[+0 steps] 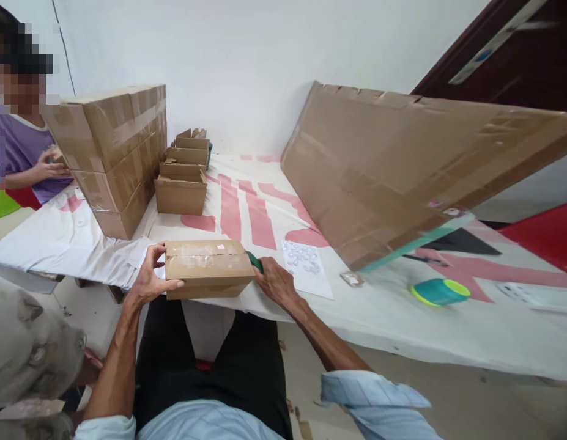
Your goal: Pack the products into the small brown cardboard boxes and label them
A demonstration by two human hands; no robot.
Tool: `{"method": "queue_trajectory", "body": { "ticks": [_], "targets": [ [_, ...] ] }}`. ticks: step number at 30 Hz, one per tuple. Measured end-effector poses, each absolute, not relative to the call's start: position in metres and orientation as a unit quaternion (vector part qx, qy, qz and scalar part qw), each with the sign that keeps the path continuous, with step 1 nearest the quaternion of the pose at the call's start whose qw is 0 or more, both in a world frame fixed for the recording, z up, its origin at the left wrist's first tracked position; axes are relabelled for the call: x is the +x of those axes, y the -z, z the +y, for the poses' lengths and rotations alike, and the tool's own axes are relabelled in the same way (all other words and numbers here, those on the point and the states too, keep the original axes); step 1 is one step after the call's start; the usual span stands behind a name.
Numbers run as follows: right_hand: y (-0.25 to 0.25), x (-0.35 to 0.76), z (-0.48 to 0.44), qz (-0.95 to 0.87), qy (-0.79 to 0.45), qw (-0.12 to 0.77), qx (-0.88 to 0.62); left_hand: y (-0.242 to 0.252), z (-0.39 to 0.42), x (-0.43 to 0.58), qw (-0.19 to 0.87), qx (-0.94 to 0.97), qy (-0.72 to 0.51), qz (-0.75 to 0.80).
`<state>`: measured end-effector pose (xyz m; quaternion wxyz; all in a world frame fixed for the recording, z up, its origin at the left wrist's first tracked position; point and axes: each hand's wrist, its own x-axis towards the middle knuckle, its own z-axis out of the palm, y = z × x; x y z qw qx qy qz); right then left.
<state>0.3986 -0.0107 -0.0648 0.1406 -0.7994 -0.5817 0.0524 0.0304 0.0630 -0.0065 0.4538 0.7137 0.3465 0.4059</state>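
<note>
A closed cardboard box [210,269] lies at the table's near edge, with tape along its top seam and a small white printed label. My left hand [151,274] grips its left end, thumb on the front and fingers behind. At the box's right end, my right hand [274,282] is closed round a green object [254,262], of which only a short piece shows; its kind is hidden by the fingers. A sheet of white stickers or printed shapes [305,264] lies just right of that hand.
Taped boxes [122,153] are stacked at left, beside a row of open small boxes [181,194]. A large cardboard panel [402,165] leans at right. Near it are a teal-and-yellow roll or cup [441,292] and a small packet [352,279]. Another person [30,153] sits at far left.
</note>
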Motion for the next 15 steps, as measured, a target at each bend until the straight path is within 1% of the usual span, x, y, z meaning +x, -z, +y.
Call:
{"method": "queue_trajectory", "body": {
  "ticks": [2,5,7,8,11,15],
  "targets": [
    [0.057,0.403,-0.012,-0.559,-0.045,0.219,-0.798,0.009,0.063,0.031,0.452,0.714,-0.406,0.348],
    [0.036,0.409,-0.013,-0.536,-0.044,0.365,-0.76,0.01,0.063,0.03,0.447,0.716,-0.406,0.351],
    [0.015,0.41,-0.015,-0.533,-0.077,0.446,-0.715,0.009,0.063,0.03,0.446,0.715,-0.405,0.354],
    [0.004,0.408,-0.017,-0.534,-0.102,0.473,-0.693,0.009,0.062,0.03,0.447,0.714,-0.405,0.355],
    [-0.029,0.393,-0.024,-0.552,-0.163,0.504,-0.644,0.008,0.06,0.031,0.454,0.712,-0.404,0.352],
    [-0.06,0.364,-0.031,-0.614,-0.189,0.489,-0.59,0.007,0.058,0.032,0.459,0.713,-0.399,0.348]
  ]
}}
